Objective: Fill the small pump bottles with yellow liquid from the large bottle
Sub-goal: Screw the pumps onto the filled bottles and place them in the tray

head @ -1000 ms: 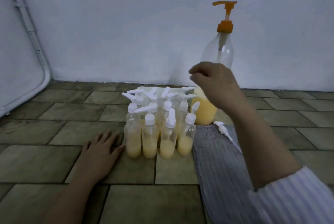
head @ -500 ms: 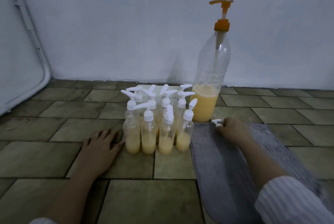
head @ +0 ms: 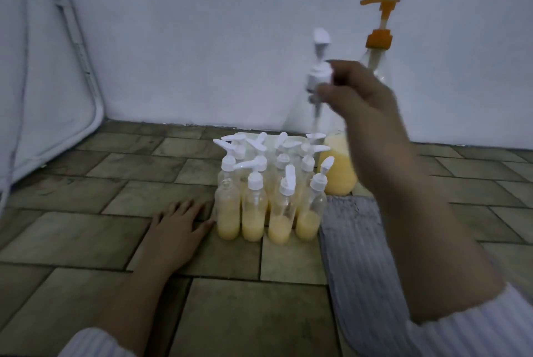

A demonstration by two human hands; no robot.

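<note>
Several small clear pump bottles point(head: 271, 201) with white pump tops stand clustered on the tiled floor, each partly filled with yellow liquid. Behind them to the right stands the large clear bottle point(head: 339, 172) with an orange pump point(head: 379, 31), yellow liquid in its lower part. My right hand point(head: 357, 97) is raised in front of the large bottle and pinches a loose white pump head point(head: 318, 71) whose dip tube hangs down above the cluster. My left hand point(head: 178, 230) rests flat on the floor just left of the small bottles.
A grey ribbed mat point(head: 354, 255) lies on the floor right of the small bottles, under my right arm. A pale wall point(head: 202, 39) closes the back. A white rounded frame point(head: 86, 68) stands at the left.
My right hand went down to the mat, took the white pump head lying there, and has lifted it up above the small bottles. My left hand has stayed on the floor.
</note>
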